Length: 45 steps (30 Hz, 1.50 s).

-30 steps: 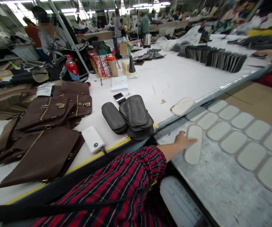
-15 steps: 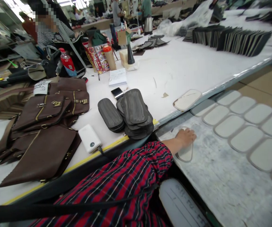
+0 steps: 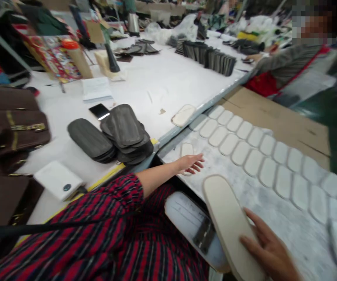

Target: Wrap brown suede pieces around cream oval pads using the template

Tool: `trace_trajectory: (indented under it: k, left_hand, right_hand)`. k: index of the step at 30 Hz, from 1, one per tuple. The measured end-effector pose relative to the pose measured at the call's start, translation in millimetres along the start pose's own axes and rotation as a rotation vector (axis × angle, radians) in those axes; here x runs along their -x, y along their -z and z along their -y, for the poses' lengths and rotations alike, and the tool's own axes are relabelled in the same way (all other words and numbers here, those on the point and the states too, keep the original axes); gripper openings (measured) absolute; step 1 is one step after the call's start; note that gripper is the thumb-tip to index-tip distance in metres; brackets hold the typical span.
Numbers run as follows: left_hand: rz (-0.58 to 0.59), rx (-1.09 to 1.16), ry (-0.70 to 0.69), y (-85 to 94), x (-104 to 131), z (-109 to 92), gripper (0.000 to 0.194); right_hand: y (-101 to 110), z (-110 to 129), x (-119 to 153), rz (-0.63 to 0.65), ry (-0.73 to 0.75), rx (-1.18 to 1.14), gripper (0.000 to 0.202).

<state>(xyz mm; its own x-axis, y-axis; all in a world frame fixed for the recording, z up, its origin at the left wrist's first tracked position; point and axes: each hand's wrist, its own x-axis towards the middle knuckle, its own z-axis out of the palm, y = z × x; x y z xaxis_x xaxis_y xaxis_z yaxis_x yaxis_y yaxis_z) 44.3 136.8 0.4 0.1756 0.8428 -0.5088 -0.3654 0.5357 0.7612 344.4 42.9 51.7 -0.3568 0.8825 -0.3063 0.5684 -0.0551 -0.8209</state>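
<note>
My left hand (image 3: 189,163) is open, fingers stretched out, over a pale oval panel (image 3: 187,149) that lies at the near left corner of the grey board. My right hand (image 3: 266,244) grips a long pale panel with rounded ends (image 3: 225,208), thumb on its face and fingers at its far edge. Whether that is one panel or a stack, I cannot tell. It is held tilted above the near edge of the grey board (image 3: 186,187). Rows of similar pale panels (image 3: 240,152) lie on the board. Another pale panel (image 3: 183,115) sits on the white table's edge.
Dark oval panels (image 3: 127,125) are stacked on the white table (image 3: 139,88), beside a phone (image 3: 99,111) and a white power bank (image 3: 57,180). Brown leather bags (image 3: 13,117) lie at left. A plastic-faced box (image 3: 186,218) is below the board. A co-worker (image 3: 288,66) sits at far right.
The view has swung right. My left hand has lifted off the panel at the board's corner, its fingers now spread. My right hand has come into view holding a pale panel.
</note>
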Motion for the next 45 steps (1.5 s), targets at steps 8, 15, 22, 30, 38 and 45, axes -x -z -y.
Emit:
trace_trajectory:
  k: [8,15,22,30,38,45]
  left_hand:
    - [0.548,-0.262,0.13,-9.7,93,-9,0.031]
    - [0.269,-0.103,0.077,-33.0,111,-24,0.02]
    - [0.137,-0.057,0.122,-39.7,112,-20,0.015]
    - [0.197,-0.146,0.128,-40.8,119,-16,0.036]
    - [-0.032,-1.091,-0.189,-3.2,128,3,0.043]
    - [-0.006,-1.192,-0.034,20.6,116,28,0.013]
  right_hand:
    - [-10,44,2,0.163,0.16,-0.081,0.071]
    - [0,60,31,-0.247,0.503,0.567,0.093]
    - [-18,47,37,-0.424,0.489,0.717,0.088]
    - [-16,37,38,-0.441,0.443,0.572,0.088]
    - [-1,0,49,-0.43,0.189,0.056,0.065]
    - [1,-26,70,-0.417,0.106,-0.226,0.059]
